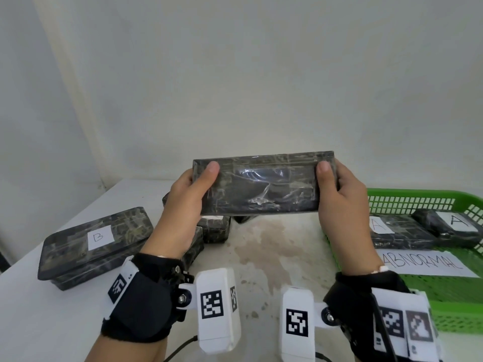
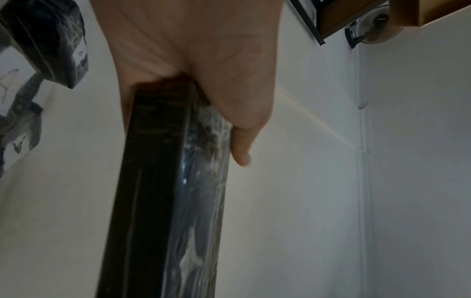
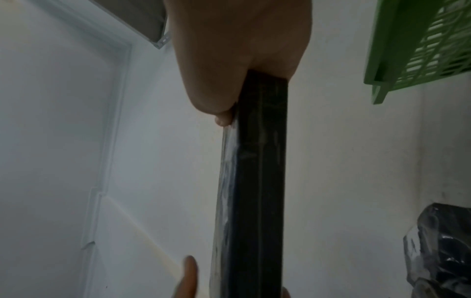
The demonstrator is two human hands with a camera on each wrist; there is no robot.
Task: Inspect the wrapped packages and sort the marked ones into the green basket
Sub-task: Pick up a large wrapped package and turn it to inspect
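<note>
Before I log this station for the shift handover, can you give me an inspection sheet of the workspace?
Surface: white table, stained at centre.
Job's things: held package, no label on the facing side; B-labelled package at left; two A-labelled packages in green basket, with ABNORMAL sign.
Clutter: more wrapped packages behind the left hand.
Grippers: left hand and right hand grip the held package's ends.
Cables: black cable by the left wrist.
Surroundings: plain white wall.
</note>
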